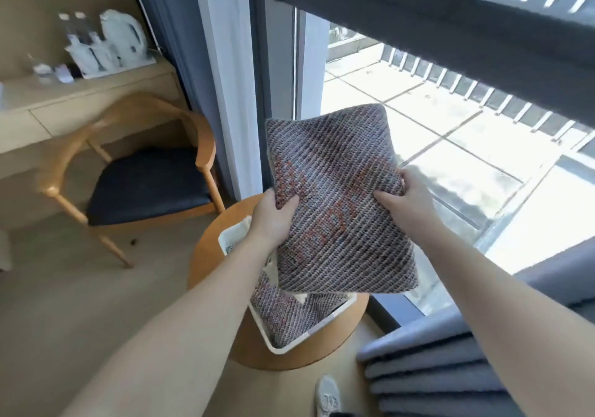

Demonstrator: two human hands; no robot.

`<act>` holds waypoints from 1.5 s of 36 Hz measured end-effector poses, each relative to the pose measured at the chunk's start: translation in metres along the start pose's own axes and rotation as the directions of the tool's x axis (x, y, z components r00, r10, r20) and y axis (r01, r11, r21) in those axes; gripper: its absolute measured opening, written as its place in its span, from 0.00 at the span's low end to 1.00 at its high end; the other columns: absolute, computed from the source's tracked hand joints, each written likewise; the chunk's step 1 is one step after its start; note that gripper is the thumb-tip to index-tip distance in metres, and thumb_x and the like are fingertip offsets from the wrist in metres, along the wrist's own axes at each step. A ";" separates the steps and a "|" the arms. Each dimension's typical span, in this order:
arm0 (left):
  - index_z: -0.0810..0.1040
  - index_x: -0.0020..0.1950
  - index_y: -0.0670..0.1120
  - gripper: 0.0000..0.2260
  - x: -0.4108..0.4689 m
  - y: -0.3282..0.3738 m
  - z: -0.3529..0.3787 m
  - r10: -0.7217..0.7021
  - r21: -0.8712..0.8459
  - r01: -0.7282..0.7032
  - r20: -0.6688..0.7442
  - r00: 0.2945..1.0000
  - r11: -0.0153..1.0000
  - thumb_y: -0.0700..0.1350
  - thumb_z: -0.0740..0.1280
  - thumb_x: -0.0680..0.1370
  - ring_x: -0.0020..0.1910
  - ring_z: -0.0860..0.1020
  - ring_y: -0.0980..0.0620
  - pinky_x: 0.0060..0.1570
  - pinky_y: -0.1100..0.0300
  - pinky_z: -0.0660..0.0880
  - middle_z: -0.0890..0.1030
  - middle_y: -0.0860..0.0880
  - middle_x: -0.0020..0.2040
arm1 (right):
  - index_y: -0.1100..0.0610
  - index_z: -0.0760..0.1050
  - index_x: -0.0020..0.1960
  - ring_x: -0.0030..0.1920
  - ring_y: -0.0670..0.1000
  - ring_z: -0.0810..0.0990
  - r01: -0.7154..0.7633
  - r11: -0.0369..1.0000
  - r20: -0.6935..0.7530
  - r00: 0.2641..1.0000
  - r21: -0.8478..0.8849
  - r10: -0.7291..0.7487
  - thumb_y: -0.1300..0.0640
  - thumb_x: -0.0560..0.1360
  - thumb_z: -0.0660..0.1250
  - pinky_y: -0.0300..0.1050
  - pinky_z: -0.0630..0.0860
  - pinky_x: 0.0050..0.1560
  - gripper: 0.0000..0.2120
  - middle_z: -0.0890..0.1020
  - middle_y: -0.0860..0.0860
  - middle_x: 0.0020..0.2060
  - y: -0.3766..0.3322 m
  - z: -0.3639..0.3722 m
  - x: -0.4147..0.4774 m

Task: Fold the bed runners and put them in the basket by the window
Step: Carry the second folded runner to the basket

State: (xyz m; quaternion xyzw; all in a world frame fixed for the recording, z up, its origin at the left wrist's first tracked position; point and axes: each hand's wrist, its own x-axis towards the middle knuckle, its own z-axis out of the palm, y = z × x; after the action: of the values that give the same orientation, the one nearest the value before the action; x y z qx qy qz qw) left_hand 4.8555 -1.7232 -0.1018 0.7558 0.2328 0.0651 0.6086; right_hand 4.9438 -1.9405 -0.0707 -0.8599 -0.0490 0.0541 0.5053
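Gripping folded runner [338, 197] by side edges: left hand [272, 220], right hand [405, 201] | above basket [225, 239], seemingly clear of rim

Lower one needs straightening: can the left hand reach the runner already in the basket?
Probably not now: the left hand grips the folded runner, which overhangs most of the basket and the runner inside.

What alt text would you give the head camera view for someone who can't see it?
A person's left hand and right hand hold a folded bed runner above a white basket that already contains another runner. The basket sits on a round wooden table beside a sunlit window.
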 end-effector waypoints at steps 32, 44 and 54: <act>0.64 0.67 0.39 0.16 0.037 -0.221 0.038 -0.493 0.132 0.647 -0.539 0.682 0.751 0.39 0.59 0.80 0.57 0.75 0.39 0.55 0.51 0.72 0.73 0.39 0.62 | 0.55 0.62 0.72 0.58 0.59 0.76 0.086 0.878 0.546 0.811 -0.471 0.213 0.55 0.78 0.64 0.53 0.75 0.55 0.24 0.74 0.56 0.62 0.168 0.213 0.073; 0.37 0.76 0.42 0.31 -0.018 -0.255 0.076 -0.215 0.868 0.175 -0.081 0.973 0.465 0.58 0.35 0.77 0.75 0.33 0.48 0.72 0.52 0.32 0.36 0.44 0.77 | 0.64 0.58 0.75 0.77 0.61 0.51 0.765 0.407 0.791 0.594 -0.499 -0.148 0.40 0.81 0.49 0.56 0.50 0.74 0.34 0.55 0.63 0.76 0.227 0.164 0.006; 0.38 0.77 0.42 0.29 -0.016 -0.258 0.062 -0.289 0.878 0.166 -0.033 0.957 0.450 0.55 0.41 0.82 0.76 0.35 0.49 0.73 0.53 0.33 0.37 0.44 0.78 | 0.62 0.40 0.78 0.74 0.54 0.33 0.737 0.433 0.819 0.574 -0.519 0.003 0.38 0.79 0.39 0.47 0.33 0.71 0.36 0.40 0.58 0.77 0.240 0.189 0.014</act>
State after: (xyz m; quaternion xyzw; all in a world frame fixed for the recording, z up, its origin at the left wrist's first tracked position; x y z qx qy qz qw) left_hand 4.7952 -1.7465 -0.3592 0.9233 0.2948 -0.1900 0.1564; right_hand 4.9374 -1.8915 -0.3725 -0.8511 -0.4705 0.2305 -0.0336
